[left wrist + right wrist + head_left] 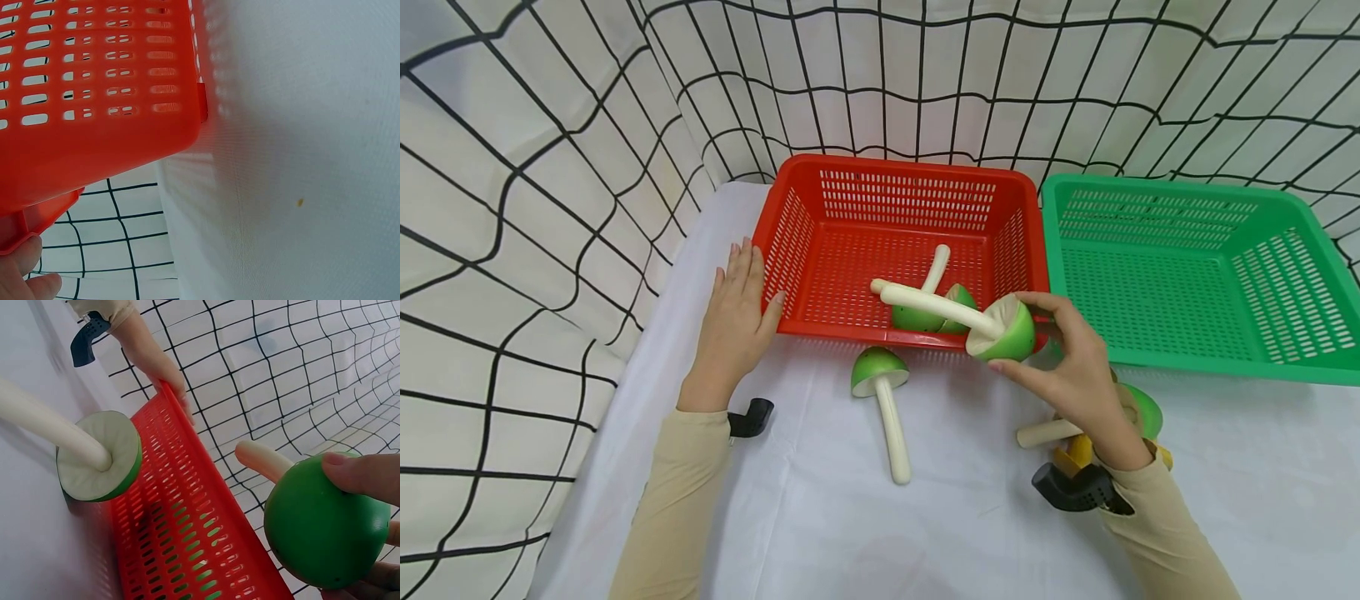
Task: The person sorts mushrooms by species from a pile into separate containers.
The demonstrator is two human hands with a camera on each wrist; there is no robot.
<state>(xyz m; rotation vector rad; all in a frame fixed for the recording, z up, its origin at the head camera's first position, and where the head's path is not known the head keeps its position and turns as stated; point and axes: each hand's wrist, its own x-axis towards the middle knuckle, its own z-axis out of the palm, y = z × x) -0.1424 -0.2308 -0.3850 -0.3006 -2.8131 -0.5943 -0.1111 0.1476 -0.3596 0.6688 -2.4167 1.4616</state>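
Observation:
My right hand [1078, 362] grips a toy mushroom [1015, 329] by its green cap, its pale stem pointing left over the red basket [913, 336]. In the right wrist view, thumb and fingers hold the rounded cap [325, 525] above the basket's rim. My left hand [733, 325] rests on the basket's left rim, fingers straight. More green-capped mushrooms [916, 320] lie inside, partly hidden by the held one. Another mushroom [880, 371] lies on the white cloth before the basket, stem towards me.
A green basket [1210, 371] stands to the right of the red one. Under my right wrist, partly covered, lie another green cap [1142, 410], a pale stem [1047, 432] and something yellow [1077, 454]. Black netting [917, 100] rises behind and at the left.

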